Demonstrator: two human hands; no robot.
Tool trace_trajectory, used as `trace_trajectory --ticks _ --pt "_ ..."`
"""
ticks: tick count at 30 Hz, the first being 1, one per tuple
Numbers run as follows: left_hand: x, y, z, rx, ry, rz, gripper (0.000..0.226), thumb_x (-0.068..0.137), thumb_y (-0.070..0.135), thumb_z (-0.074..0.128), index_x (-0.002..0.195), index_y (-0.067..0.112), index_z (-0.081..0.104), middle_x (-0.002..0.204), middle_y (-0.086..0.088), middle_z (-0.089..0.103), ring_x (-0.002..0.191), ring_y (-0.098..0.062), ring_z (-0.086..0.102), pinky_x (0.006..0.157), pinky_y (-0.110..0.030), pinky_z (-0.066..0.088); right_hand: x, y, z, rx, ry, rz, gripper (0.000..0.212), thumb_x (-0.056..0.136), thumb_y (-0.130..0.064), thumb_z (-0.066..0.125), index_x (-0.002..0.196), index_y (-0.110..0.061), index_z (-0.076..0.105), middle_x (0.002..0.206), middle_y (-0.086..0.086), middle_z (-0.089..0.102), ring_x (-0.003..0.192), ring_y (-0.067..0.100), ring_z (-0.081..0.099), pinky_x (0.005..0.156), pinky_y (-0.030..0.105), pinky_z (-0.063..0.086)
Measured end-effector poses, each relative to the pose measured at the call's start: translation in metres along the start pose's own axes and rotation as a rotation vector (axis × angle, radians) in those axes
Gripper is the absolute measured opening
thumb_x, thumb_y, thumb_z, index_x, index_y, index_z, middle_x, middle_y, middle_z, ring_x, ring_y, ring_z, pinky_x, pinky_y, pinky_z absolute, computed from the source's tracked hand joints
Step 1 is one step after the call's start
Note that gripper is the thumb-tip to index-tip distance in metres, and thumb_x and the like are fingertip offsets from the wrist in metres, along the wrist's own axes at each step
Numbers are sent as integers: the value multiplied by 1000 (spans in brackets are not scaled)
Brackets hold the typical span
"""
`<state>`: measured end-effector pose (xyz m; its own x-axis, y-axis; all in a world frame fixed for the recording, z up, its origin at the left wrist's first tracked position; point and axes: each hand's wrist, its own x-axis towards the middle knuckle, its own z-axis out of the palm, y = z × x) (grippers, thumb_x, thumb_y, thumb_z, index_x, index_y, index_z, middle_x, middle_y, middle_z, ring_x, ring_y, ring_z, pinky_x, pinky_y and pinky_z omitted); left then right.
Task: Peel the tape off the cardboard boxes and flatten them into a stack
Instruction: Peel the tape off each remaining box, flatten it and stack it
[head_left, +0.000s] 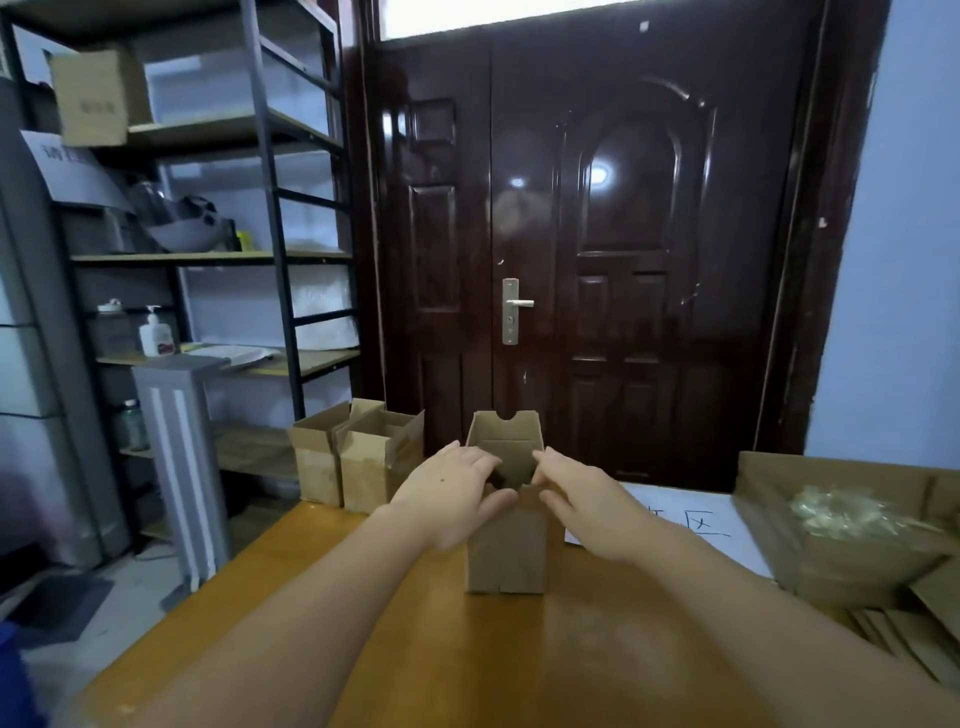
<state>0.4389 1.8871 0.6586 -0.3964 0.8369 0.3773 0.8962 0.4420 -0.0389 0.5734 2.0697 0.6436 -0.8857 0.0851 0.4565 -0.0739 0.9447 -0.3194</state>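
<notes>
Centrally, at the lower middle of the frame, an upright cardboard box (506, 545) stood on the wooden surface (405, 649) with its top open and its rear flap raised. The left hand (452, 496) lay against the box's upper left edge, fingers curled over the rim and thumb pressed toward the front flap. The right hand (587, 501) met the upper right edge in like manner, fingers bent round the rim at the opening. Both hands therefore had hold of the box top; how tightly could not be told.

At the far left edge of the surface, left of centre in the frame, two open boxes (358, 457) stood side by side, touching each other, flaps up. They were well apart from the held box.

At the right of the frame, flattened cardboard (852, 551) lay in a heap on the surface, with a clump of clear peeled tape (841, 512) resting on top. Further flat pieces (914, 639) showed at the lower right edge. A white sheet with written characters (680, 514) lay on the surface between the held box and the heap.

Behind stood a dark double door (597, 249) with a metal handle. A metal shelving rack (218, 234) occupied the upper left, carrying a cardboard carton, a pump bottle (156, 335) and other items too blurred to identify.
</notes>
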Motion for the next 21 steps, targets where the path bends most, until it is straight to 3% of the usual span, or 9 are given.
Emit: trace_trajectory --ticks 3,5,10,13,14,16,18,19,21 --pt "-14 16 -4 -11 12 6 62 104 63 33 145 21 52 142 4 57 132 -13 47 123 -33 21 -26 0 -15 -39 -13 -1 13 104 -18 49 102 -31 52 149 -5 50 146 7 33 103 26 38" --pt "-23 26 -3 -20 12 -3 66 104 66 29 147 21 52 147 3 55 138 -13 43 124 -33 18 -46 -2 -25 -67 -20 3 14 104 -17 47 104 -31 52 145 -7 52 145 4 34 98 23 36" --pt "-48 41 9 -244 12 -118 77 99 71 11 148 28 53 155 5 49 150 -15 31 123 -35 20 -80 -9 -37 -56 0 102 18 106 -31 42 119 -31 55 125 -11 57 130 16 48 96 39 47" --pt "-53 39 14 -504 43 -316 74 103 66 10 141 27 61 140 -2 64 134 -22 53 115 -40 39 -86 -11 -35 15 13 267 41 106 -53 34 140 -37 51 128 -9 62 133 16 49 100 39 45" --pt "-51 38 14 -551 52 -375 75 104 64 11 136 24 65 130 -4 69 123 -23 60 108 -41 45 -85 -11 -34 19 59 312 45 107 -54 31 142 -35 51 117 -5 67 125 19 55 97 39 47" --pt "-46 37 13 -543 59 -423 68 108 56 17 123 18 72 117 -8 73 107 -22 65 98 -42 51 -81 -11 -32 29 177 373 43 108 -49 33 135 -30 60 88 -4 67 96 23 64 84 41 51" --pt "-41 37 13 -497 51 -408 57 110 50 24 113 19 71 111 -7 73 100 -20 65 93 -40 53 -74 -8 -30 39 249 415 40 107 -46 38 98 -24 71 72 -3 62 76 22 59 71 42 50" --pt "-39 36 13 -489 39 -393 53 110 50 27 113 20 71 112 -7 72 101 -20 65 93 -39 53 -71 -7 -29 22 256 443 45 106 -47 41 80 -20 65 65 -3 57 70 22 56 67 43 48" --pt "-38 30 14 -528 -13 -364 52 108 54 31 130 23 67 129 -6 69 119 -23 62 100 -32 48 -63 -4 -30 10 227 515 47 101 -55 47 80 -19 69 71 -2 64 77 23 62 70 43 54"
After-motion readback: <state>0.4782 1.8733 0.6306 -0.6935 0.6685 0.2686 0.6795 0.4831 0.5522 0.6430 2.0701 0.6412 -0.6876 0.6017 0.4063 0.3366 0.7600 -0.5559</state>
